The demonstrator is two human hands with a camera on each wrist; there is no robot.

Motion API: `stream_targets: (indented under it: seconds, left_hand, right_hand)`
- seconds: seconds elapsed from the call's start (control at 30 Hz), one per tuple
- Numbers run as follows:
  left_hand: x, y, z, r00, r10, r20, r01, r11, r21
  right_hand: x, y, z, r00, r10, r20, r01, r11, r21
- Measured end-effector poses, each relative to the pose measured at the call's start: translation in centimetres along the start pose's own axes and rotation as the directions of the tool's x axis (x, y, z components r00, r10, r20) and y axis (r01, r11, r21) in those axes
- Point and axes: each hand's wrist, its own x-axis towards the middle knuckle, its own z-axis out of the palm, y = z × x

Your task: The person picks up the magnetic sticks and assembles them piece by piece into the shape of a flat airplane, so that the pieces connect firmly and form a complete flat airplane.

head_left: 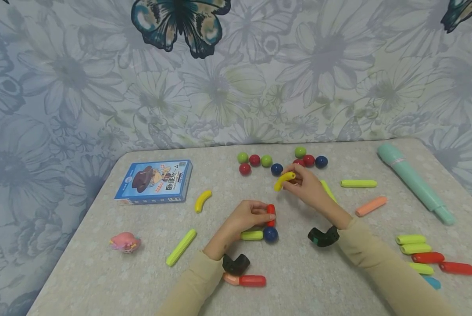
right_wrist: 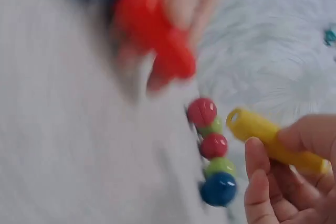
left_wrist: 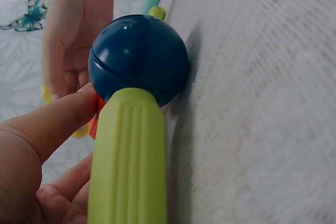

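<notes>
In the head view my left hand (head_left: 241, 218) pinches a short red rod (head_left: 271, 214) between thumb and fingers. Its lower end meets a dark blue ball (head_left: 270, 235), from which a lime-green ridged rod (left_wrist: 128, 156) sticks out to the left. These look like magnetic building pieces. Farther up and to the right, my right hand (head_left: 306, 188) holds a curved yellow rod (head_left: 285, 180), pinched by thumb and fingertips, raised and apart from the red rod. The right wrist view shows an opening in one end of the yellow rod (right_wrist: 270, 139).
Red, green and blue balls (head_left: 266, 161) lie at the back. A blue box (head_left: 155, 182), a pink toy (head_left: 125, 242) and another curved yellow rod (head_left: 202, 201) are leftward. Rightward lie a mint-green tube (head_left: 415, 182) and several rods (head_left: 427, 257). A red rod (head_left: 253, 281) lies near my left wrist.
</notes>
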Motion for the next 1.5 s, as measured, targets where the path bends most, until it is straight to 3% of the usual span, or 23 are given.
stream_targets:
  seconds: [0.1,0.2,0.47,0.53,0.6,0.63,0.67,0.73,0.8,0.87,1.0,1.13,1.37,1.5]
  left_hand:
    - [-0.3,0.5,0.0,1.0,-0.006,-0.008,0.006,1.0,0.005]
    - [-0.3,0.5,0.0,1.0,-0.008,-0.01,0.008,1.0,0.008]
    - [0.1,0.0,-0.1,1.0,0.003,-0.008,-0.003,1.0,0.001]
    - [0.0,0.1,0.0,1.0,0.001,-0.009,-0.001,1.0,0.0]
    - [-0.1,0.2,0.0,1.0,0.002,-0.011,-0.002,1.0,0.002]
    - [-0.3,0.5,0.0,1.0,0.002,-0.012,-0.002,1.0,0.002]
    - [-0.6,0.8,0.0,1.0,0.003,-0.012,-0.003,1.0,0.004]
    - [-1.2,1.6,0.1,1.0,0.002,-0.012,-0.002,1.0,0.008]
    - [-2.0,2.5,0.1,1.0,0.0,-0.011,0.0,1.0,0.014]
    - [-2.5,3.0,0.2,1.0,0.006,-0.013,-0.006,1.0,0.019]
    - [-2.7,3.2,0.2,1.0,0.015,-0.018,-0.015,0.999,0.029]
    - [-2.8,3.3,0.2,1.0,0.016,-0.015,-0.015,0.999,0.033]
    - [-2.7,3.2,0.1,1.0,0.005,0.002,-0.005,1.0,0.022]
    - [-1.7,1.9,0.1,1.0,0.015,0.002,-0.015,1.0,0.01]
  right_hand:
    - [-0.3,0.4,0.1,0.986,0.163,0.043,-0.168,0.948,0.269]
    - [-0.6,0.9,0.4,0.972,0.22,0.079,-0.234,0.911,0.34]
    - [-0.8,1.0,1.1,0.986,0.135,0.094,-0.158,0.935,0.318]
    - [-0.8,1.0,1.1,0.994,0.08,0.081,-0.097,0.967,0.237]
    - [-0.8,1.0,1.0,0.997,-0.024,0.076,0.02,0.999,0.047]
    - [-0.8,1.0,1.0,0.993,-0.086,0.085,0.092,0.993,-0.077]
    - [-0.8,1.0,0.9,0.984,-0.148,0.1,0.166,0.964,-0.206]
    - [-0.8,0.8,0.8,0.956,-0.253,0.149,0.292,0.862,-0.415]
    - [-0.9,0.7,0.6,0.929,-0.305,0.208,0.369,0.78,-0.505]
    - [-0.9,0.5,0.5,0.913,-0.324,0.249,0.409,0.74,-0.535]
    - [-0.9,0.2,0.6,0.894,-0.342,0.288,0.447,0.697,-0.56]
    - [-0.8,0.2,0.7,0.884,-0.358,0.3,0.467,0.674,-0.573]
    - [-0.8,0.1,0.9,0.878,-0.372,0.3,0.478,0.673,-0.565]
    - [-0.5,-0.1,0.9,0.908,-0.321,0.27,0.419,0.721,-0.552]
